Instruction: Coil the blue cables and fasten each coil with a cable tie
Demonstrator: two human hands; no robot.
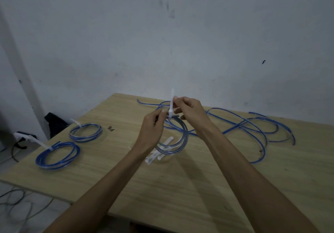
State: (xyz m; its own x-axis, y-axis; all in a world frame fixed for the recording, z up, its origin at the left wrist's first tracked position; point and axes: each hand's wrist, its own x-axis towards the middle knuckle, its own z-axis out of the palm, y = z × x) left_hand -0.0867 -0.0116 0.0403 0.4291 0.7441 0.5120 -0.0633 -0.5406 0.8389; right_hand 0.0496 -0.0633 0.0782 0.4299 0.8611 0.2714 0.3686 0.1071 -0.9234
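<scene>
Above the middle of the wooden table (180, 187) I hold a coil of blue cable (182, 138). My left hand (153, 126) pinches the top of this coil. My right hand (189, 111) grips a white cable tie (171, 102) that wraps the coil's top, its tail pointing up. Two tied blue coils lie on the left: a near coil (57, 156) and a far coil (85, 132), each with a white tie. Loose blue cables (253, 126) sprawl over the far right of the table. Spare white cable ties (159, 153) lie under the held coil.
A pale wall (162, 43) rises just behind the table. Off the table's left edge, on the floor, sit a dark bag (54, 124), a white plug block (23, 136) and loose dark wires (16, 202).
</scene>
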